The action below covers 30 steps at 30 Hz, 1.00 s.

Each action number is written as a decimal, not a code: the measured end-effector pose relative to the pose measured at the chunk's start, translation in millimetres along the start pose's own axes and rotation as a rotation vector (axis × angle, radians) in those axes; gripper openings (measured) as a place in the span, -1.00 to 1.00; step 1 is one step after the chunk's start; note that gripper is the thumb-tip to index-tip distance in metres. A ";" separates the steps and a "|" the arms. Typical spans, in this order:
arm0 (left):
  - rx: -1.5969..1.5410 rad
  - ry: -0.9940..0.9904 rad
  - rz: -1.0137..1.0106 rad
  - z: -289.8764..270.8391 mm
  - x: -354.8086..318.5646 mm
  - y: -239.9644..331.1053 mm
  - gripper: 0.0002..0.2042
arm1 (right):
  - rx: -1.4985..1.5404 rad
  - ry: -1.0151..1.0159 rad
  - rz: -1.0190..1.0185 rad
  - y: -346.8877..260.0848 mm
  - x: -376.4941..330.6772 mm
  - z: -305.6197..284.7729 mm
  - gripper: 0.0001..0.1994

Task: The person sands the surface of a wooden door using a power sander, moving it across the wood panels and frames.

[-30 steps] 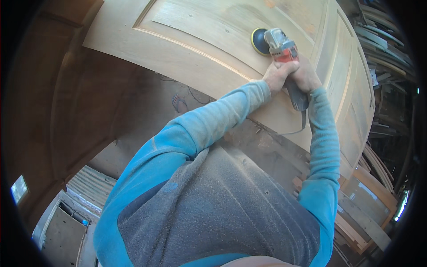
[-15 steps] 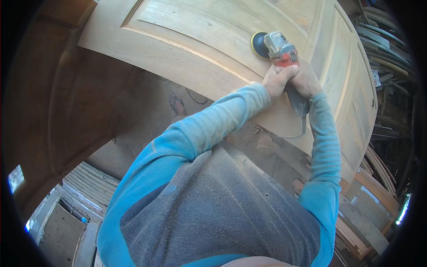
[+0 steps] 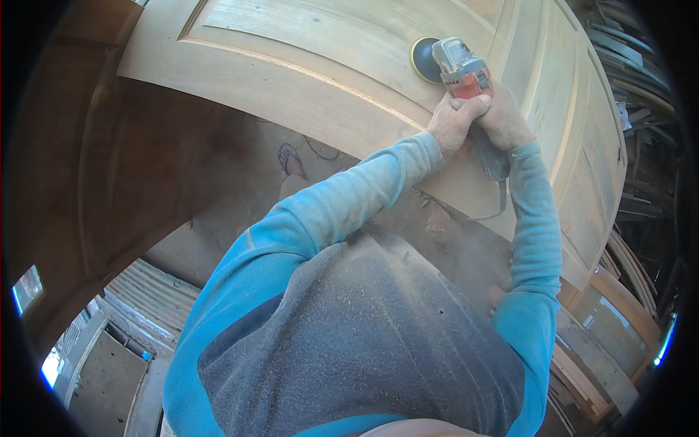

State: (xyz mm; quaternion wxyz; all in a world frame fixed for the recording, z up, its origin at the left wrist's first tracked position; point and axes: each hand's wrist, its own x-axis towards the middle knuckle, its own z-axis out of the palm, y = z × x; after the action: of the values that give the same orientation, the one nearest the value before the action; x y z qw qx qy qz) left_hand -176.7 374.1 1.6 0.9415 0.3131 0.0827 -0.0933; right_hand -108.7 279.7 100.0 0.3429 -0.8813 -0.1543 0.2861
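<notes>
Both of my hands are wrapped round an angle grinder (image 3: 461, 67) with a grey metal head, a red band and a dark body. Its round black-and-yellow sanding disc (image 3: 425, 60) stands tilted against the pale wooden door (image 3: 313, 73), on a raised panel. My left hand (image 3: 453, 122) grips the tool from the left, thumb over the red part. Closed on its other side is my right hand (image 3: 504, 120). Below the hands, the dark tail end and its power cord (image 3: 502, 200) hang over the door's near edge. The palms and some fingers are hidden.
A dark brown wooden panel (image 3: 51, 167) rises along the left. Stacked timber strips (image 3: 633, 65) fill the far right, and a framed wooden piece (image 3: 619, 320) leans at lower right. My sandalled foot (image 3: 290, 159) is on the dusty floor. Dust hangs near my right elbow.
The grinder and both hands have shifted slightly up in the picture, still on the same panel. More dust shows beside my right arm. The view has moved a little.
</notes>
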 end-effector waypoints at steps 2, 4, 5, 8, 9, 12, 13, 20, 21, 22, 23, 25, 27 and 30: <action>-0.038 -0.022 0.042 3.0 -2.0 -2.1 -0.38 | -0.074 0.004 -0.098 1.1 -4.8 1.8 -0.50; 0.022 -0.093 0.136 -5.2 -17.2 -7.7 -0.38 | -0.064 0.025 -0.243 6.1 -12.6 14.8 -0.52; 0.014 -0.079 0.130 -4.1 -11.8 -8.2 -0.38 | -0.079 0.007 -0.200 3.8 -9.2 9.7 -0.52; 0.022 -0.023 0.014 0.5 -10.0 2.6 -0.39 | -0.097 -0.044 -0.049 2.9 -4.1 -0.2 -0.47; 0.033 -0.048 -0.002 1.3 -8.9 3.2 -0.38 | -0.099 -0.019 -0.042 5.1 -5.1 -2.6 -0.47; 0.078 -0.142 0.044 5.3 -14.9 2.5 -0.36 | -0.165 0.054 -0.168 23.5 -13.8 2.4 -0.48; 0.086 -0.109 0.206 3.9 -24.8 -9.1 -0.36 | -0.142 0.064 -0.162 21.8 -17.9 6.6 -0.47; -0.061 -0.004 0.023 16.2 -21.8 -14.5 -0.35 | -0.069 0.029 -0.018 20.9 -24.1 -1.2 -0.49; -0.066 -0.008 0.082 18.5 -25.2 -18.3 -0.35 | -0.072 0.024 -0.097 27.2 -29.2 4.9 -0.51; -0.030 -0.002 0.095 21.2 -25.6 -21.6 -0.36 | -0.075 0.017 -0.178 31.7 -30.4 6.8 -0.52; 0.007 0.006 0.109 24.4 -24.8 -25.0 -0.37 | -0.063 0.012 -0.155 30.0 -26.8 0.0 -0.52; 0.027 0.025 0.084 25.3 -22.6 -35.7 -0.39 | -0.028 0.002 -0.089 26.3 -29.0 -9.2 -0.51; -0.023 0.034 0.045 31.3 1.3 -38.0 -0.42 | -0.084 -0.015 -0.054 41.7 -20.4 -22.1 -0.49; -0.100 0.111 0.150 49.5 -12.8 -54.4 -0.46 | -0.168 -0.036 -0.157 37.3 -35.2 -21.7 -0.53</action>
State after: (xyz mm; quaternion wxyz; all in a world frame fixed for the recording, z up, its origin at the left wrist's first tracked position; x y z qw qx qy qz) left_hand -196.6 303.0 12.2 0.9542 0.2758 0.1158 -0.0005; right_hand -120.4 225.3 101.2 0.2863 -0.8869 -0.2527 0.2601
